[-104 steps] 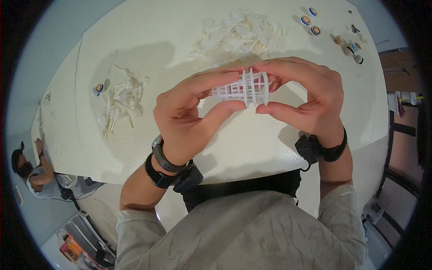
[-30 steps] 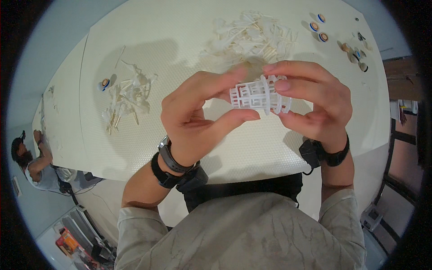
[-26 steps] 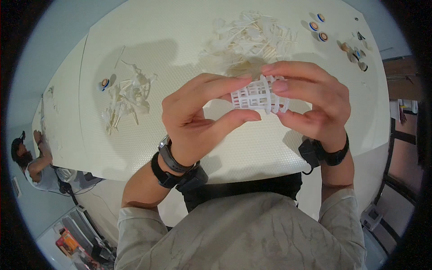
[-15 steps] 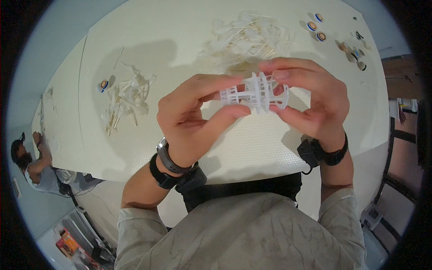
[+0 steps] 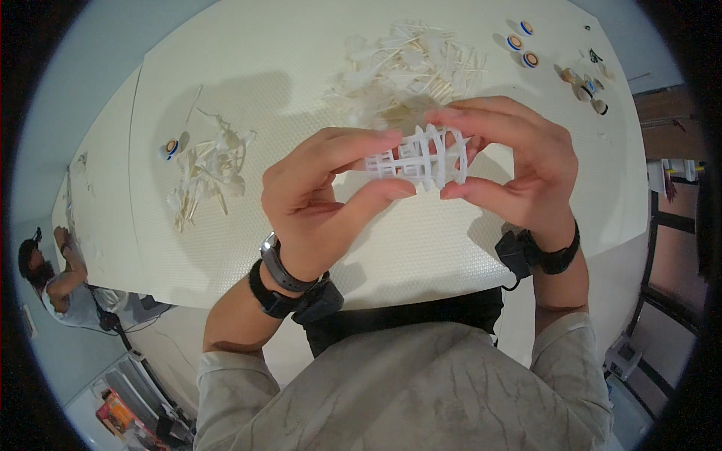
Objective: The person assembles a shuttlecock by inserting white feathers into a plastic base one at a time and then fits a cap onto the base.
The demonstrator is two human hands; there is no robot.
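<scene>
A white openwork plastic piece (image 5: 425,158), like a small round cage with ribs and rings, lies sideways between my two hands above the near part of the table. My left hand (image 5: 320,184) pinches its narrow left end between thumb and fingers. My right hand (image 5: 526,158) closes round the wider right end, the thumb at the lower edge of the rings and the fingertips on top. Whether the piece is one part or two fitted together, I cannot tell. Beyond my hands spreads a pile of cotton swabs and pale, filmy scraps (image 5: 421,64).
A smaller pile of swabs and scraps (image 5: 210,169) lies at the left, beside a small round blue-rimmed item (image 5: 172,147). Several similar round items (image 5: 514,43) and loose small parts (image 5: 587,89) lie at the far right. Another person (image 5: 56,270) works at the table's far left.
My right hand has shifted slightly left, its fingertips now over the wide rings. The plastic piece looks shorter and turned a little. My left hand has barely moved.
</scene>
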